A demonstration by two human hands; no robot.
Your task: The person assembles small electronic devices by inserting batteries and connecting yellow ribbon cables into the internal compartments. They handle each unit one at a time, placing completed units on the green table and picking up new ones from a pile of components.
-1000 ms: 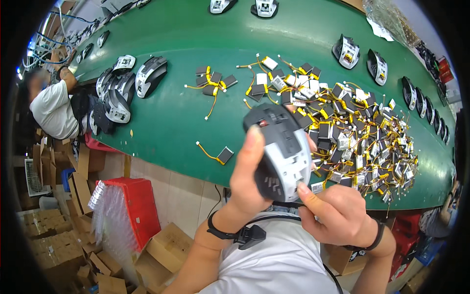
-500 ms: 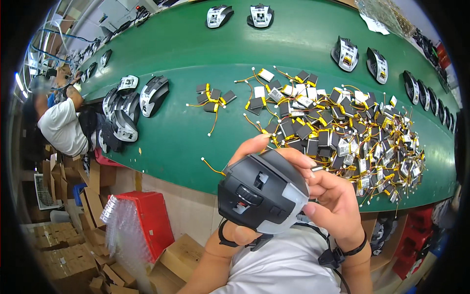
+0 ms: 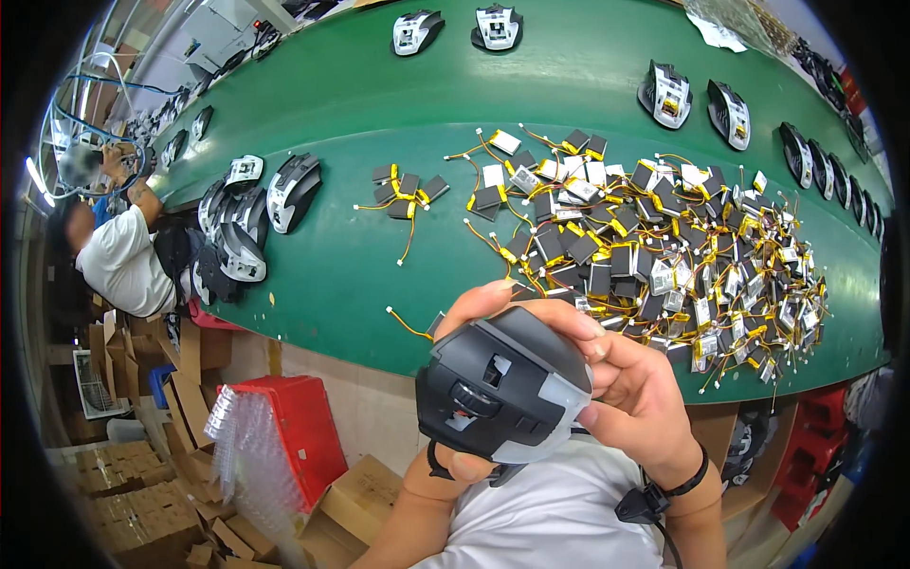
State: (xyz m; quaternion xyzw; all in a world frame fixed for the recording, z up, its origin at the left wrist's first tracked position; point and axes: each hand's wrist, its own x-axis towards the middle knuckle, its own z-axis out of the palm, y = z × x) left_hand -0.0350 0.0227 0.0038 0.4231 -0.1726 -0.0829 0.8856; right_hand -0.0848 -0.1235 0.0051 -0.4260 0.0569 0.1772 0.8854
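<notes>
A black computer mouse (image 3: 507,365) with a scroll wheel and a pale grey rear panel is held above my lap, near the table's front edge. From underneath, my left hand (image 3: 471,308) wraps round it; part of that palm is hidden by the mouse. Against its right side, my right hand (image 3: 640,403) presses with thumb and bent fingers. Just beyond the mouse, a battery lead (image 3: 408,322) sticks out over the green table (image 3: 332,284). Small flat batteries (image 3: 654,256) with yellow tape and thin wires lie in a big heap, and a few batteries (image 3: 409,194) lie apart to its left.
Several part-built mice (image 3: 237,218) are stacked at the left, with another mouse (image 3: 292,192) beside them. More mice (image 3: 665,95) stand along the raised green surface behind. A person (image 3: 128,251) sits at far left. On the floor are a red bin (image 3: 289,436), bubble wrap and cardboard boxes (image 3: 355,512).
The mouse has shifted slightly left and down within the picture, and my hands stay on it. At far left, the other person's hand and arm have moved slightly.
</notes>
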